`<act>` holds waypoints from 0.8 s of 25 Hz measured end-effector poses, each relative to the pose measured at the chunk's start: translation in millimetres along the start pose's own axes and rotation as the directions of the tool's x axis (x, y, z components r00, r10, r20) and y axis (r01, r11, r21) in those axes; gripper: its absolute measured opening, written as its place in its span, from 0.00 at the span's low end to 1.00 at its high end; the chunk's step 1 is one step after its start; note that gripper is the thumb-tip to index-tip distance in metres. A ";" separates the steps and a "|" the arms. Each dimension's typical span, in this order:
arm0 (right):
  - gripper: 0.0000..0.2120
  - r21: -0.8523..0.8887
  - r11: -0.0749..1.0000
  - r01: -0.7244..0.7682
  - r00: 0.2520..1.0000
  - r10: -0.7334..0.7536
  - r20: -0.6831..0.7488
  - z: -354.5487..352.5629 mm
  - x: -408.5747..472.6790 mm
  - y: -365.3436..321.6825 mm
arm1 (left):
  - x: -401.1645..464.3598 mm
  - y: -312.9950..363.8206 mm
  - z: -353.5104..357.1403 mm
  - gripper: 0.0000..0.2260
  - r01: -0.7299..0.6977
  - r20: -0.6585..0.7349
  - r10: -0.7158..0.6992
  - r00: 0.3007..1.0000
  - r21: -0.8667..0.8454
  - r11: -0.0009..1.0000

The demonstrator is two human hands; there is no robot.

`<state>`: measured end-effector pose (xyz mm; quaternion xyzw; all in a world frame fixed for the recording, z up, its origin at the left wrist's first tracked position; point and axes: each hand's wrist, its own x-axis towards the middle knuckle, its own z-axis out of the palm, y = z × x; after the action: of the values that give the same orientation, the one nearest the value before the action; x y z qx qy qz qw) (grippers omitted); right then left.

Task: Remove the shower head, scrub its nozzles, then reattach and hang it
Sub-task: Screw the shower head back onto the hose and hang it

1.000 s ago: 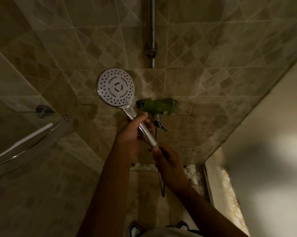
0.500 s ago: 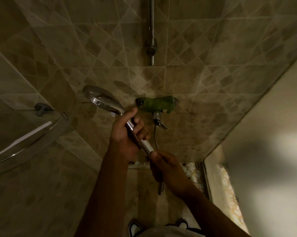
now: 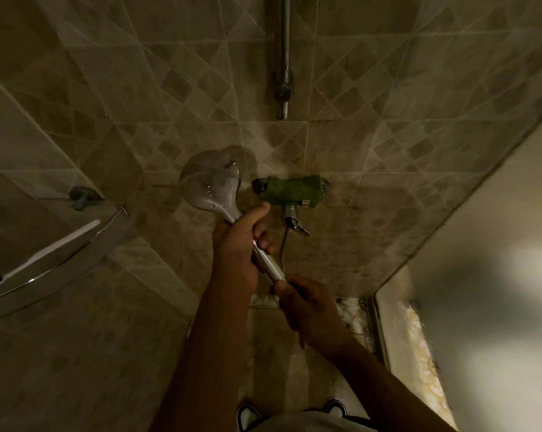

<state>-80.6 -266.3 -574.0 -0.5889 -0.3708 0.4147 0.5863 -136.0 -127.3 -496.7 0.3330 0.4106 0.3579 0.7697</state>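
Left hand (image 3: 238, 247) wrapped tight around the handle of the shower head (image 3: 212, 185), chrome back up, nozzles facing the tiles, held just left of the green tap (image 3: 291, 191). Right hand (image 3: 307, 304) pinched shut on the hose (image 3: 282, 247) joint at the handle's end. Wet chrome, likely slippery: could spin in the fist instead of unscrewing. Hose might kink or twist. Head, once freed, could drop on the floor.

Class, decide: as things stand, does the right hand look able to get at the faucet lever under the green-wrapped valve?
Probably yes. The faucet lever sits in the open above the right hand, but that hand is gripping at the handle's end.
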 end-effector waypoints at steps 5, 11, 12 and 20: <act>0.16 0.405 0.901 -0.157 0.981 0.097 0.166 -2.7 0.3 1.8 | -3.1 8.9 -0.2 0.23 0.105 0.147 -0.101 0.984 -0.023 0.994; 0.18 0.584 0.756 -0.294 0.939 0.115 0.324 -1.7 2.0 13.6 | -3.2 11.8 -0.8 0.22 0.125 0.375 -0.115 0.920 -0.004 0.992; 0.19 0.569 0.764 -0.305 0.935 0.128 0.330 -2.4 3.3 13.3 | -3.1 12.1 -0.2 0.22 0.119 0.379 -0.109 0.919 -0.002 0.993; 0.14 0.194 0.965 -0.174 0.976 0.143 0.163 -3.9 20.1 -9.2 | -2.4 7.9 3.0 0.18 0.126 0.270 -0.138 0.953 0.062 0.990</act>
<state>-68.9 -248.9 -566.0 -0.5204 -0.3193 0.5391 0.5802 -136.6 -125.9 -488.0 0.3679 0.3294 0.2472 0.8337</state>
